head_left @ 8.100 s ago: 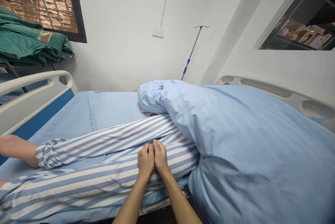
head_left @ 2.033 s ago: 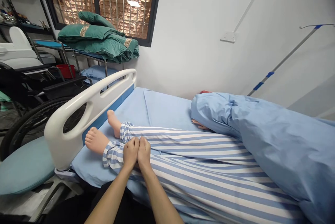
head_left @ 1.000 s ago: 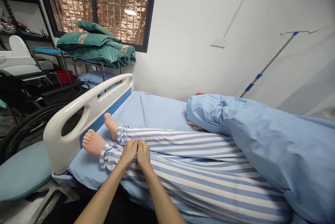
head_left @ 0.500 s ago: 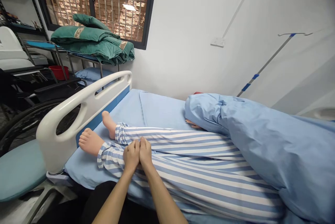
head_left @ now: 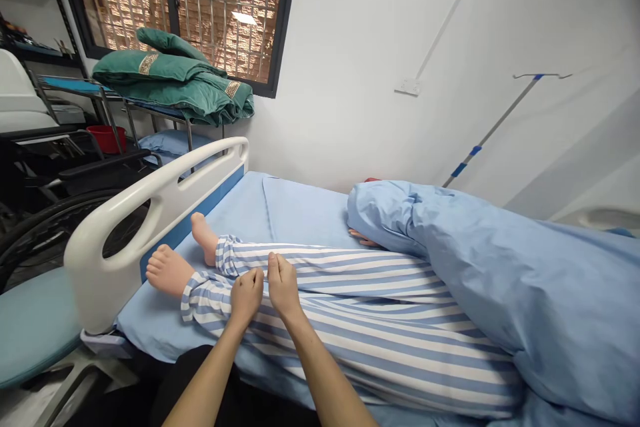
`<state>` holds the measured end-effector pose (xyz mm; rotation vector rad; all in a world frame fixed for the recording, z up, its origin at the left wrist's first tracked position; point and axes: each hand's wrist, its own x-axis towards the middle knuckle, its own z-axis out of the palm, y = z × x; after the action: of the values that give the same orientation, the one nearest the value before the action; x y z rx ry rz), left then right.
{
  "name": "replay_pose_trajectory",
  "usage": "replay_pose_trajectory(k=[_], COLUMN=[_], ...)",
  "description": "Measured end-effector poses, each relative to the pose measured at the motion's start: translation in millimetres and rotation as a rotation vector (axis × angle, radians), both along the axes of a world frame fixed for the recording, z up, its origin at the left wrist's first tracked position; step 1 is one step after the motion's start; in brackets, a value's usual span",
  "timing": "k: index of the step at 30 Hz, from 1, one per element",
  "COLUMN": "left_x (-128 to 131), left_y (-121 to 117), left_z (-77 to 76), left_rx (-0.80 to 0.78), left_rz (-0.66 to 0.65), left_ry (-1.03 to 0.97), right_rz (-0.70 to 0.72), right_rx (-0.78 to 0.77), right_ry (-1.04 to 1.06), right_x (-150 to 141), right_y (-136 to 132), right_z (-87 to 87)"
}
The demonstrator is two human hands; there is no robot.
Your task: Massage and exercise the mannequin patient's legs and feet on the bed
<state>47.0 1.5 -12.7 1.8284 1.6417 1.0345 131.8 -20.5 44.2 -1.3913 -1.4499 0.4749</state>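
My left hand [head_left: 247, 296] is curled into a fist over the lower leg in blue-and-white striped trousers [head_left: 370, 340]. A small gap to its right is my right hand [head_left: 283, 287], also a fist, a little higher in the picture. Nothing shows in either one. Whether the fists touch the cloth or hover just over it, I cannot tell. The legs lie stretched out on a light blue bed sheet [head_left: 295, 210]. Two bare feet, the nearer foot [head_left: 169, 270] and the farther foot [head_left: 204, 238], look like a mannequin's and point towards the bed's end.
A white bed-end board [head_left: 107, 217] rises beyond the feet. On the right a blue quilt [head_left: 505, 260] covers the upper body, with fingertips [head_left: 363, 238] showing under its edge. A wheelchair wheel [head_left: 30, 227], folded green quilts [head_left: 175, 74] and a drip pole [head_left: 493, 130] stand around the bed.
The two fists were side by side and touching; now they are apart. My right hand has moved up and slightly right, and the view has shifted a little.
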Motion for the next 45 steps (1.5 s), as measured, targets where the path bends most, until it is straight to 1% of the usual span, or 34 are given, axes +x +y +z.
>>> replay_pose_trajectory(k=[2, 6, 7, 9, 12, 14, 18, 21, 23, 24, 25, 27, 29, 31, 34, 36, 40, 42, 43, 45], left_x=[-1.1, -2.6, -2.7, -2.2, -0.4, 1.8, 10.4, 20.6, 26.9, 29.2, 30.7, 31.4, 30.2, 28.7, 27.5, 27.4, 27.4, 27.5, 27.5, 27.8], left_y=[0.6, 1.2, 1.3, 1.6, 2.7, 3.2, 3.1, 2.3, 1.1, 0.1, -1.2, -4.2, -6.8, -7.9, -7.3, -7.0, -9.3, -11.0, -11.6, -12.5], left_z=[-0.8, -3.2, -3.7, -4.3, -3.5, -0.6, 13.1, 24.2, 26.5, 25.4, 23.0, 15.4, 7.3, 1.5, -1.3, -0.4, 2.7, 3.4, 3.5, 3.2], left_rx=[0.002, 0.01, 0.012, 0.009, -0.011, -0.035, -0.085, -0.129, -0.162, -0.162, -0.145, -0.071, -0.001, 0.037, 0.054, 0.056, 0.037, 0.03, 0.033, 0.046], left_rz=[-0.011, -0.019, -0.025, -0.026, -0.026, -0.051, -0.084, -0.079, -0.059, -0.034, -0.01, 0.014, -0.003, -0.025, -0.029, -0.034, -0.074, -0.091, -0.094, -0.089], left_ry=[-0.036, -0.083, -0.096, -0.123, -0.14, -0.185, -0.357, -0.529, -0.662, -0.695, -0.687, -0.562, -0.39, -0.285, -0.232, -0.215, -0.19, -0.176, -0.172, -0.165], right_rz=[-0.026, -0.119, -0.137, -0.147, -0.126, -0.128, -0.155, -0.134, -0.111, -0.107, -0.111, -0.122, -0.122, -0.112, -0.102, -0.094, -0.048, -0.039, -0.044, -0.054], right_rx=[-0.003, -0.03, -0.034, -0.042, -0.053, -0.06, -0.067, -0.051, -0.045, -0.045, -0.048, -0.046, -0.038, -0.036, -0.053, -0.061, -0.009, 0.025, 0.036, 0.032], right_ry=[-0.002, -0.077, -0.085, -0.066, -0.008, 0.035, 0.162, 0.253, 0.308, 0.329, 0.341, 0.349, 0.356, 0.368, 0.362, 0.299, 0.005, -0.093, -0.11, -0.098], right_x=[-4.1, -12.6, -13.7, -14.1, -12.1, -10.5, -6.9, -3.2, -0.9, 0.0, 0.6, 1.0, 0.6, -0.1, 0.7, 4.3, 17.8, 23.8, 25.7, 27.1], right_y=[-3.6, -8.0, -8.3, -8.1, -6.3, -5.0, -3.1, -2.5, -2.3, -2.3, -2.4, -2.5, -2.3, -1.6, -1.0, -2.9, -12.3, -16.3, -17.3, -17.3], right_z=[-13.9, -49.6, -54.7, -58.5, -55.1, -52.7, -52.7, -53.9, -53.8, -53.7, -53.5, -53.4, -53.8, -54.4, -53.4, -48.8, -30.4, -23.4, -22.5, -26.9])
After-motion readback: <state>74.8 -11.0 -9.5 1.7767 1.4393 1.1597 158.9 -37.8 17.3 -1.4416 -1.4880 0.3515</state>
